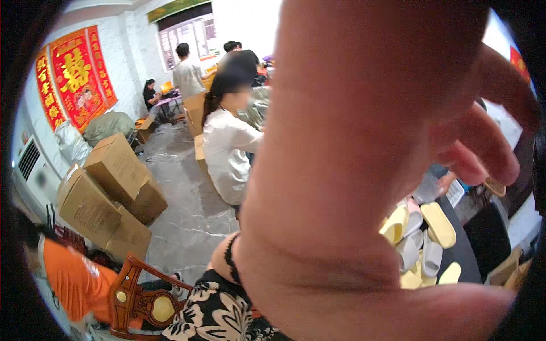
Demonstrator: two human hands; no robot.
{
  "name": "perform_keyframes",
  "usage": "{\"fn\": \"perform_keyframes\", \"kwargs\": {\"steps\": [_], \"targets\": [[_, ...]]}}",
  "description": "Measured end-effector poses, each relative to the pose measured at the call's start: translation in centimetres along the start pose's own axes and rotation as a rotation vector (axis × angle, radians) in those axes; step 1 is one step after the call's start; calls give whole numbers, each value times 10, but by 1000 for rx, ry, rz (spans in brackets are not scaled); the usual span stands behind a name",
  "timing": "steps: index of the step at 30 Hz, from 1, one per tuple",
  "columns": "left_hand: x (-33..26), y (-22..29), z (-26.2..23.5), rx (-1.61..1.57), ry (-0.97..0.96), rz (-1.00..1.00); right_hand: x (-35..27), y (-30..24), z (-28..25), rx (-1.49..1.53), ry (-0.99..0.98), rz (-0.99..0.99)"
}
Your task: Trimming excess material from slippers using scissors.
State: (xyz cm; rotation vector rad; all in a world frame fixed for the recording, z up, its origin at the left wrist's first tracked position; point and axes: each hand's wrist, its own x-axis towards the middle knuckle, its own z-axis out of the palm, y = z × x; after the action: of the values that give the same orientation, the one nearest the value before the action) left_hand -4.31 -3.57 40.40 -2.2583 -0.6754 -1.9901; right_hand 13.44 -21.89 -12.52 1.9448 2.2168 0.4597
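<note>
Item: your hand point(364, 170), raised right up against the camera, fingers curled loosely and holding nothing you can see; which hand it is cannot be told, and no second hand shows. Nearest stock: a heap of foam slippers point(421, 244), yellow, white and pale grey, on the dark table point(463, 250) below right. They look light, soft and bendy, not fragile; pinch one across the sole's middle.

hand point(364, 170) close before lens | boxes point(108, 193) left | slippers point(424, 238) right behind hand
</note>
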Motion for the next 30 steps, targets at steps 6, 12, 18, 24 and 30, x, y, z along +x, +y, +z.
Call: {"fn": "perform_keyframes", "kwargs": {"steps": [6, 12, 18, 24, 30], "targets": [[-1, -18, -3, -167, -90, -64, 34, 56, -60, 1458, -408, 284], [11, -25, -8, -222, -146, -23, 28, 51, -58, 1506, -355, 324], [10, -24, 13, -327, -215, 0, 16, 56, -51, 1521, -227, 392], [18, -16, 65, -408, -365, -13, 15, 70, -51, 1513, -110, 427], [-22, -64, 120, -400, -702, -179, -2, 85, -56, 1874, -204, 714]]}}
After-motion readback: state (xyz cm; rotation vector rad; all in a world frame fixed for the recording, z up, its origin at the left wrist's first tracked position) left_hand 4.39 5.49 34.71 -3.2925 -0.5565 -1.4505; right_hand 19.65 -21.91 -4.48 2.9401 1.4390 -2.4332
